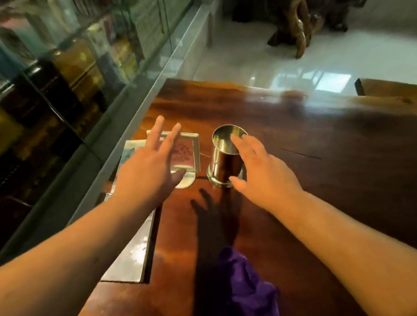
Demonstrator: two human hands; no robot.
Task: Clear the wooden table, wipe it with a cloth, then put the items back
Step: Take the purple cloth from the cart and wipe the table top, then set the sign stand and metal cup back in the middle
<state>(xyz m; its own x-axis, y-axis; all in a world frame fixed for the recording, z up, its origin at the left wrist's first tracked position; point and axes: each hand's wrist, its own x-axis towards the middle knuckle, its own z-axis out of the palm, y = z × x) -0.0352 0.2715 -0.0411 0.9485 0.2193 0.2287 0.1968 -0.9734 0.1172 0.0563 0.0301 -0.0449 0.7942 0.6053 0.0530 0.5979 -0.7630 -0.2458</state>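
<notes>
A shiny metal cup stands upright on the dark wooden table near its left side. My right hand is spread around the cup's right side, fingers apart, at or just off its wall; I cannot tell if it touches. Left of the cup stands a small white framed stand with a rounded foot. My left hand hovers in front of the stand with fingers open, holding nothing. A purple cloth lies crumpled on the table near the front edge.
A flat glossy booklet or sheet lies along the table's left edge. A glass-fronted cabinet with books runs along the left. Beyond the table are a white tiled floor and a carved wooden piece.
</notes>
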